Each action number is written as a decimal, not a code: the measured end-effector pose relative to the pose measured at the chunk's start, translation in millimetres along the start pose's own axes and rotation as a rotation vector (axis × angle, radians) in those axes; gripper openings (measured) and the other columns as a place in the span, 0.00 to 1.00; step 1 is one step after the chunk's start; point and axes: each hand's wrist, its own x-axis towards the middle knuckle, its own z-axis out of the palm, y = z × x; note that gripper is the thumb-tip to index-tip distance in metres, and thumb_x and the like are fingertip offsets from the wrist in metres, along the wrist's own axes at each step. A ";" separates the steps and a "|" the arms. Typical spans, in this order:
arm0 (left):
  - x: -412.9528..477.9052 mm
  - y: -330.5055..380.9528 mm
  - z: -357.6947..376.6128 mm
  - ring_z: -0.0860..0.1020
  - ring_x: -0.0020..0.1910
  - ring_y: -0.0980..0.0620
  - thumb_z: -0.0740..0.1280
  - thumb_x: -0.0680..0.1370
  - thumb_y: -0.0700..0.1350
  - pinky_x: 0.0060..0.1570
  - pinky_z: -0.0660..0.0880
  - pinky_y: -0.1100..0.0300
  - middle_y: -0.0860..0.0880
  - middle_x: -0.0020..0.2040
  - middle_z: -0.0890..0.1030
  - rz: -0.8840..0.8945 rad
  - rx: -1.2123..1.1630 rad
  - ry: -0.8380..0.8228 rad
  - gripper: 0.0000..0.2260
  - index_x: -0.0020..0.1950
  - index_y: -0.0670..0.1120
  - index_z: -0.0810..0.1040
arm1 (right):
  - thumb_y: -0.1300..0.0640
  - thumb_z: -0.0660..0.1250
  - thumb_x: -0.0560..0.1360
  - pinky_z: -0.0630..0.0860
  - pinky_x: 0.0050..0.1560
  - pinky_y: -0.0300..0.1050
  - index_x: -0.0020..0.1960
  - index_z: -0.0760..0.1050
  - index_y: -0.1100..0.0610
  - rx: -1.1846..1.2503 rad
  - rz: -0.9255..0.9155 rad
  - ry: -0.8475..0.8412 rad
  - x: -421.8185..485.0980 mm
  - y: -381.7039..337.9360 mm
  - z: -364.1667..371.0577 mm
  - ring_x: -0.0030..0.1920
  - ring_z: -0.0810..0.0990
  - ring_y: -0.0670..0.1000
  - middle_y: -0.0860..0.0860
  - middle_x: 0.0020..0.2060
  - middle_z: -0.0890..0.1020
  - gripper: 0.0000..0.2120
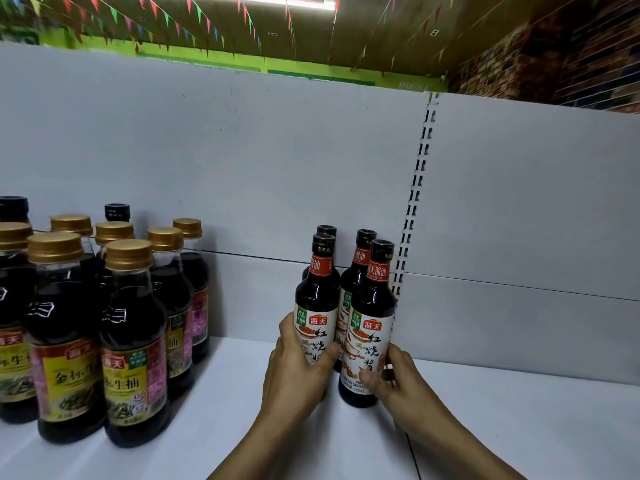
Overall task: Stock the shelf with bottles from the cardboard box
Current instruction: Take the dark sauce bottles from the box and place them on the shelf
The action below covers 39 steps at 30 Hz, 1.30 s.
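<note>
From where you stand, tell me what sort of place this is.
Probably a grocery shop: a white display shelf with a slotted upright, grouped soy sauce bottles bearing brand labels, and coloured bunting strung under the ceiling.

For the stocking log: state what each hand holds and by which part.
The left hand grips the front-left soy sauce bottle around its labelled lower body; the right hand grips the front-right bottle low on its label.

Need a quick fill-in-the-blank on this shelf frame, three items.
1. The black-capped bottles by the hands number ___.
2. The left hand and the right hand each grip ___ of them.
3. The larger bottles on the left mostly have ___ caps.
Missing words: four; one; gold.
</note>
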 end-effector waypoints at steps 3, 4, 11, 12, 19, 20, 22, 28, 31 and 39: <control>0.6 -3.2 0.6 0.80 0.60 0.52 0.73 0.77 0.54 0.61 0.79 0.48 0.56 0.64 0.79 0.007 -0.012 -0.007 0.27 0.71 0.60 0.62 | 0.49 0.68 0.80 0.77 0.56 0.36 0.74 0.64 0.46 0.010 -0.001 0.018 -0.7 0.7 1.7 0.59 0.79 0.41 0.44 0.67 0.74 0.25; 1.0 -3.9 1.1 0.81 0.60 0.52 0.73 0.77 0.54 0.61 0.79 0.48 0.56 0.64 0.79 0.009 -0.017 -0.007 0.27 0.70 0.60 0.62 | 0.48 0.69 0.80 0.76 0.55 0.36 0.74 0.64 0.45 0.024 0.002 0.023 -1.6 0.0 2.5 0.59 0.79 0.40 0.42 0.67 0.75 0.25; 0.4 -6.6 3.6 0.80 0.61 0.52 0.73 0.77 0.55 0.61 0.80 0.48 0.57 0.65 0.79 0.007 -0.021 0.008 0.28 0.71 0.60 0.61 | 0.50 0.67 0.81 0.75 0.53 0.31 0.65 0.62 0.38 0.059 0.006 0.034 -5.6 -7.5 9.3 0.55 0.78 0.28 0.32 0.62 0.76 0.19; 0.6 -7.0 3.4 0.80 0.61 0.52 0.73 0.76 0.56 0.61 0.80 0.47 0.57 0.65 0.79 0.005 -0.018 0.014 0.28 0.71 0.61 0.61 | 0.50 0.67 0.81 0.75 0.52 0.30 0.64 0.63 0.37 0.052 0.003 0.028 -5.3 -8.8 10.0 0.55 0.78 0.28 0.32 0.62 0.76 0.17; -1.4 -8.5 5.1 0.79 0.62 0.52 0.74 0.76 0.55 0.63 0.79 0.48 0.58 0.65 0.78 0.003 -0.023 0.018 0.28 0.70 0.61 0.62 | 0.52 0.65 0.82 0.74 0.48 0.24 0.64 0.64 0.38 0.028 -0.012 0.014 -4.5 -12.1 12.7 0.55 0.77 0.27 0.33 0.62 0.76 0.16; -1.5 -8.0 5.1 0.79 0.62 0.52 0.73 0.76 0.55 0.63 0.79 0.47 0.58 0.66 0.78 0.003 -0.029 0.015 0.28 0.70 0.62 0.62 | 0.52 0.65 0.82 0.74 0.49 0.24 0.64 0.64 0.38 0.025 -0.015 0.017 -4.8 -11.7 13.2 0.56 0.77 0.29 0.34 0.62 0.76 0.16; -1.5 -7.7 5.3 0.79 0.63 0.52 0.73 0.76 0.56 0.63 0.79 0.45 0.58 0.66 0.78 0.003 -0.035 0.014 0.28 0.70 0.63 0.61 | 0.51 0.65 0.82 0.75 0.49 0.26 0.67 0.63 0.39 0.015 -0.011 0.018 -4.8 -10.9 13.9 0.59 0.77 0.34 0.36 0.64 0.76 0.17; -1.9 -6.7 5.9 0.79 0.63 0.51 0.73 0.76 0.57 0.62 0.79 0.44 0.58 0.66 0.78 0.002 -0.044 0.022 0.28 0.71 0.62 0.61 | 0.50 0.63 0.83 0.72 0.52 0.26 0.66 0.60 0.38 -0.004 0.028 0.007 -6.3 -16.1 16.2 0.59 0.75 0.31 0.36 0.63 0.75 0.17; -3.4 -5.7 5.4 0.78 0.64 0.49 0.72 0.76 0.57 0.62 0.79 0.43 0.57 0.67 0.78 0.001 -0.041 0.023 0.31 0.73 0.62 0.59 | 0.50 0.63 0.83 0.73 0.57 0.31 0.66 0.60 0.38 -0.020 0.044 0.019 -9.0 -18.5 17.3 0.59 0.75 0.33 0.39 0.64 0.76 0.17; -6.7 -0.7 7.6 0.76 0.65 0.45 0.74 0.77 0.51 0.64 0.76 0.43 0.50 0.69 0.75 0.008 -0.045 0.052 0.35 0.77 0.56 0.56 | 0.49 0.64 0.83 0.73 0.54 0.32 0.66 0.60 0.38 -0.083 0.069 0.058 -19.2 -33.0 19.2 0.54 0.77 0.34 0.36 0.59 0.76 0.17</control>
